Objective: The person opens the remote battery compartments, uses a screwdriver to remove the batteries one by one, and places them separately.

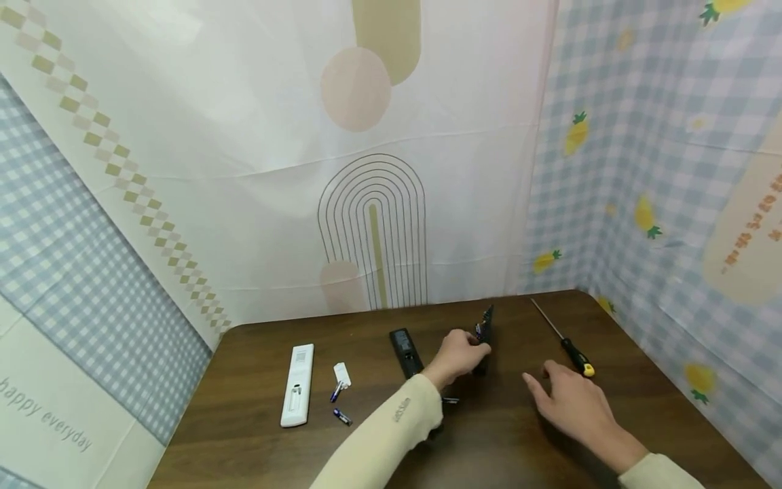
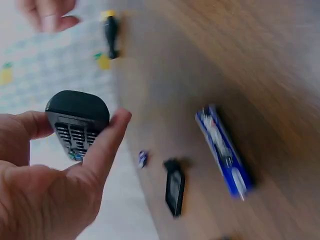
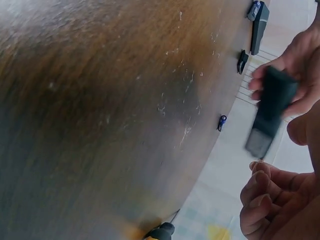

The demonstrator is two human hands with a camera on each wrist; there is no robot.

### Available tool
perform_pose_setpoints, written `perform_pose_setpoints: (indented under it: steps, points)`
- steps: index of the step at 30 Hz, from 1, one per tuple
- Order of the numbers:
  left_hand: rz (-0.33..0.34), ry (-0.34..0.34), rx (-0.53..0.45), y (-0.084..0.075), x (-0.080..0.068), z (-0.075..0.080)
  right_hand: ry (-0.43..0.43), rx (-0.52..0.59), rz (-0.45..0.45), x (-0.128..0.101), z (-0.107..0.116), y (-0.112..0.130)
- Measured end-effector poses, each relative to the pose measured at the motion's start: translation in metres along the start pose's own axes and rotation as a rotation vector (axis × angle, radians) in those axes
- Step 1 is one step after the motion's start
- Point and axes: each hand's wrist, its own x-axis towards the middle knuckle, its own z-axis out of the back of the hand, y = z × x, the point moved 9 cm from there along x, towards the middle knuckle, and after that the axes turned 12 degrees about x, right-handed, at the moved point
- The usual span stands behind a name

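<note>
The left hand (image 1: 457,356) holds a black remote (image 1: 482,336) above the dark wooden desk (image 1: 256,448). Thumb and fingers are curled around its body and clamp it, and one end points up toward the curtain. In the left wrist view the remote (image 2: 77,122) has a rounded end and rows of small ribbed buttons, with the thumb (image 2: 102,145) pressed along its side. In the right wrist view it looks like a flat, narrow black slab (image 3: 270,107), somewhat blurred.

The right hand (image 1: 571,401) hovers just over the desk, right of the remote. Its fingers are spread and relaxed, and it holds nothing. Just beyond its fingertips lies a screwdriver (image 1: 565,346) with a thin metal shaft and a black handle with a yellow cap.

Left of the left hand lies a flat black cover (image 1: 406,352), and further left a long white remote (image 1: 298,384) with smooth plastic and rounded corners. Between them are a small white cover (image 1: 341,373) and two small blue batteries (image 1: 339,404), one near the white cover, one closer to me. The desk surface shows fine wood grain and some light scratches.
</note>
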Motion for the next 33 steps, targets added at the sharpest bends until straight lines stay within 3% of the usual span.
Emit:
perform_pose_setpoints:
  steps: [4,8,14,20,27,33]
  points:
    - [-0.037,0.088,-0.333,0.014,-0.017,0.022,0.008,0.006,-0.004,0.001,-0.005,0.002]
    - [-0.065,0.127,-0.526,0.032,-0.034,0.044,0.011,0.018,0.004,0.003,-0.008,0.001]
    - [-0.073,0.100,-0.524,0.063,-0.067,0.072,0.002,0.016,0.038,0.007,-0.010,0.005]
    - [-0.100,0.106,-0.510,0.072,-0.090,0.080,0.015,0.026,0.045,0.009,-0.010,0.007]
    - [-0.145,0.088,-0.537,0.077,-0.094,0.088,0.020,0.046,0.053,0.008,-0.012,0.016]
    - [-0.126,0.034,-0.568,0.086,-0.093,0.092,0.058,0.080,0.107,0.007,-0.032,0.041]
